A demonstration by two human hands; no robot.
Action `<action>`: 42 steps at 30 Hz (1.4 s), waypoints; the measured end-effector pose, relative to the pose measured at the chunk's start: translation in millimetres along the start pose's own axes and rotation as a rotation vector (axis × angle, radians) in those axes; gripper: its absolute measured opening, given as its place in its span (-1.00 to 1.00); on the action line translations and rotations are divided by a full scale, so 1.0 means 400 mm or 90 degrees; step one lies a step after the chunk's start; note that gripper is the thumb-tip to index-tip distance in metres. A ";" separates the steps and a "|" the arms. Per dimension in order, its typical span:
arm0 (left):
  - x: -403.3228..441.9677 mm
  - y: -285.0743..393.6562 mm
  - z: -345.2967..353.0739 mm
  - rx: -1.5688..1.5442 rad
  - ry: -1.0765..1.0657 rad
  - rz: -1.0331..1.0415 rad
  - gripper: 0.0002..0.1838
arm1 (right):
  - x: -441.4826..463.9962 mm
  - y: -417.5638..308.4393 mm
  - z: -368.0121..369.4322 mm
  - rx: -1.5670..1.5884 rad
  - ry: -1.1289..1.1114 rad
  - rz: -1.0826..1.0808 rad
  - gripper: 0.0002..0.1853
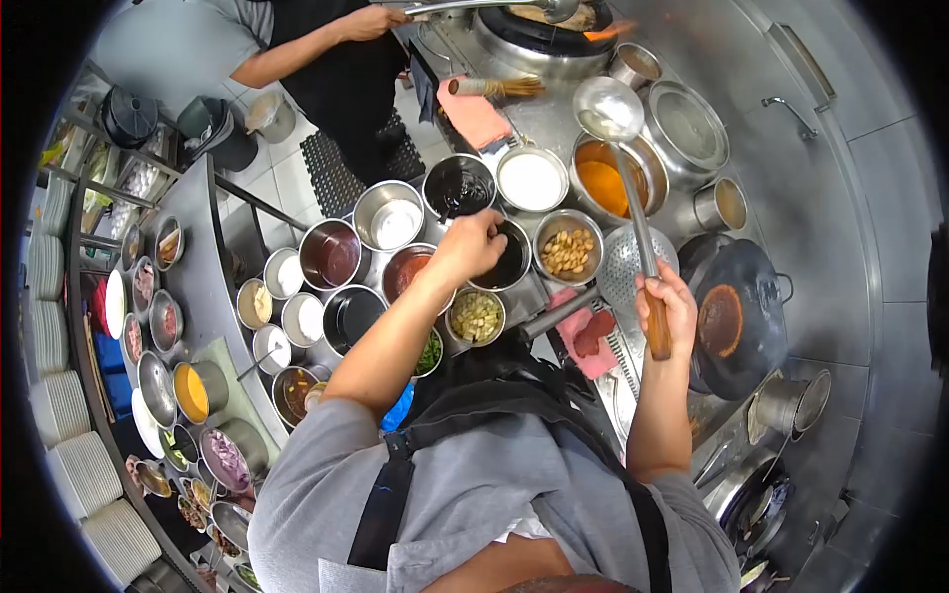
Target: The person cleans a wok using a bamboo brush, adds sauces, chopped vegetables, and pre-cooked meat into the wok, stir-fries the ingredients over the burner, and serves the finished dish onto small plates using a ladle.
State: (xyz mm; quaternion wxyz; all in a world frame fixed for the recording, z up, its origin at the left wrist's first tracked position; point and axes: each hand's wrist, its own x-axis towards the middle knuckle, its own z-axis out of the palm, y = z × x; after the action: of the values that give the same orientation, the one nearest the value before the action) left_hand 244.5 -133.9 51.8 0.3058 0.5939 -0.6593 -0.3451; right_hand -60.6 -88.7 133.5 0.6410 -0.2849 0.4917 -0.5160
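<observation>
Close by pot rim, left hand

Left hand: fingers bent at the rim of a pot of dark liquid
Right hand: closed round the wooden handle of a ladle, its bowl out by the far rim of the pot of orange liquid
Nuts: in a bowl between the hands
Wok: right of the right hand
Co-worker: far left, gripping a long metal handle
</observation>
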 end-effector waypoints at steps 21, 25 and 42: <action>0.292 -0.197 0.154 -0.147 -0.102 -0.363 -0.77 | -0.181 0.236 0.027 -0.870 0.012 -0.245 -0.29; 0.328 -0.249 0.216 -0.235 -0.080 -0.403 -0.79 | -0.142 0.309 0.027 -0.948 0.015 -0.203 -0.27; 0.343 -0.276 0.271 -0.478 -0.005 -0.431 -0.74 | -0.083 0.114 -0.101 -1.234 -0.103 -0.126 -0.27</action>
State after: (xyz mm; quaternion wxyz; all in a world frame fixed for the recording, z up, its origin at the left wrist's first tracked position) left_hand 204.7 -266.6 -101.8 0.3667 0.6223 -0.2613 -0.6403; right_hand -80.1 -37.8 90.3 0.1144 -0.7628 0.6312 0.0815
